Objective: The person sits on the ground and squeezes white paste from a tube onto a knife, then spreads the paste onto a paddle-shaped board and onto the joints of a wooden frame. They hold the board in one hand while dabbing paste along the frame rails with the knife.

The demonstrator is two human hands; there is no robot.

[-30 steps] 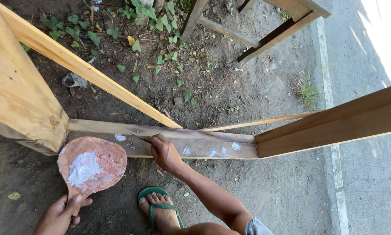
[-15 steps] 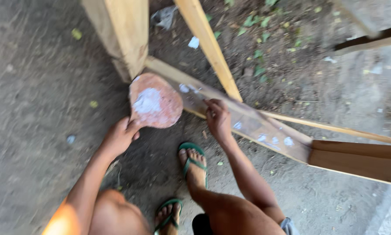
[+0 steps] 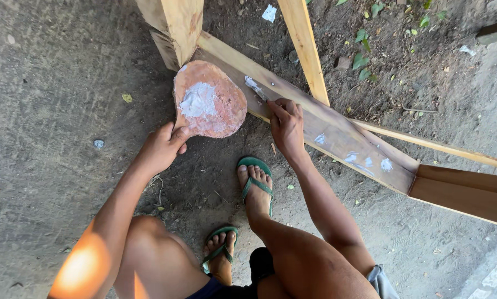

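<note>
My left hand grips the handle end of a round reddish board that carries a lump of white putty. The board rests near the lower wooden rail of a timber frame. My right hand presses its fingertips on that rail, right beside a smear of white putty. More white patches dot the rail further right. I cannot see any tool in the right hand.
A thick upright post and a slanted batten rise from the rail. A lighter beam joins it at the right. My feet in green flip-flops stand on bare dirt, with weeds and litter beyond the frame.
The view has swung and come closer. The putty board stays in my left hand. My right hand stays on the rail, its fingers by the white smear.
</note>
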